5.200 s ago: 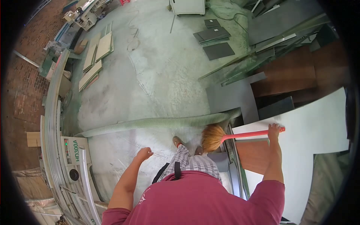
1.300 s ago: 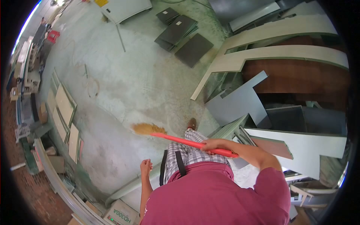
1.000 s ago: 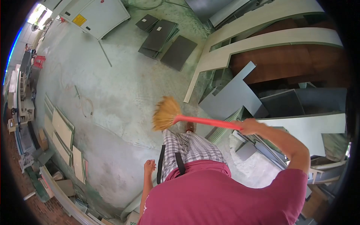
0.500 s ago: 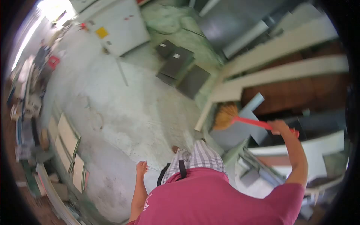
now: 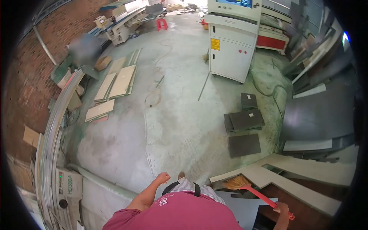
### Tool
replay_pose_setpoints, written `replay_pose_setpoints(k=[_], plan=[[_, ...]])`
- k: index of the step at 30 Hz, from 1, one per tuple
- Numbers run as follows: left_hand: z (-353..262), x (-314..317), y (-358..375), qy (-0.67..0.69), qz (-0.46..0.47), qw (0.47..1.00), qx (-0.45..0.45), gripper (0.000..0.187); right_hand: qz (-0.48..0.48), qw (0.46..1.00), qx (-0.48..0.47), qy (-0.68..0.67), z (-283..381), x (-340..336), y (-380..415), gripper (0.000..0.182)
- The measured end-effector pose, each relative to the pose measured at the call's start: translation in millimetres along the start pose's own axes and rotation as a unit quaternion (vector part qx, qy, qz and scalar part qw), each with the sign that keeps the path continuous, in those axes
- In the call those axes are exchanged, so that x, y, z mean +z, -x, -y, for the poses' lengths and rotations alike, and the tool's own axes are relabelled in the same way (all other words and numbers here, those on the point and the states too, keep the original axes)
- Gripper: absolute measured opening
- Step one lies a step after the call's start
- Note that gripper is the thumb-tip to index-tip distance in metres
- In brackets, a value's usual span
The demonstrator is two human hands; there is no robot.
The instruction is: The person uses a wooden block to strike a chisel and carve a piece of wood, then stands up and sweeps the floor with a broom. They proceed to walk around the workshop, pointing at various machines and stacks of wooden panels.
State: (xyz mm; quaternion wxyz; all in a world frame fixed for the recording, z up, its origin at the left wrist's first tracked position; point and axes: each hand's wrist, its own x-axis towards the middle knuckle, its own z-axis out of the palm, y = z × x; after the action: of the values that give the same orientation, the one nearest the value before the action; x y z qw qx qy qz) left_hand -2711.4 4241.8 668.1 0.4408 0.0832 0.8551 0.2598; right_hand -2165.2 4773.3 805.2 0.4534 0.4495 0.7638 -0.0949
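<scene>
- Red long-handled broom (image 5: 261,196) with tan bristles, gripped near its end by my right fingers (image 5: 281,207)
- Left fingers (image 5: 165,177) curled inward
- Green "HD300A" lettering (image 5: 70,184) on a pale, boxy machine (image 5: 75,194)

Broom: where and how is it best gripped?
Likely by the slim red handle, near the end away from the bristles, where the right hand is. Come from the right and wrap across the shaft; the bristles fan out leftward and look too soft.
</scene>
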Motion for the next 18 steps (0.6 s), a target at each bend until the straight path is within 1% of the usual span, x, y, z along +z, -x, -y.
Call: replay_pose_setpoints(k=[3,6,8,10,13,18], plan=[[0.7,19.4,13.6,0.004,-0.008,1.0,0.008,0.032,-0.021,0.999,-0.039,0.009,-26.1,27.0,-46.1,0.044],[4.5,32.0,23.5,0.005,-0.028,1.0,-0.001,0.031,-0.026,0.999,-0.034,0.025,-38.3,44.6,-72.5,0.044],[8.7,39.2,31.6,0.024,-0.051,0.998,-0.014,0.031,-0.074,0.992,-0.057,0.086,-44.3,56.0,-78.7,0.044],[18.2,43.4,37.5,0.007,-0.051,0.998,-0.029,0.029,-0.086,0.988,-0.077,0.101,-33.5,48.8,-98.3,0.044],[28.6,53.8,49.1,0.023,-0.073,0.996,-0.037,0.029,-0.088,0.984,-0.104,0.113,-15.7,46.7,-127.5,0.044],[28.1,66.7,53.3,0.008,-0.055,0.996,-0.062,0.029,-0.087,0.988,-0.094,0.084,5.9,56.9,-158.3,0.043]])
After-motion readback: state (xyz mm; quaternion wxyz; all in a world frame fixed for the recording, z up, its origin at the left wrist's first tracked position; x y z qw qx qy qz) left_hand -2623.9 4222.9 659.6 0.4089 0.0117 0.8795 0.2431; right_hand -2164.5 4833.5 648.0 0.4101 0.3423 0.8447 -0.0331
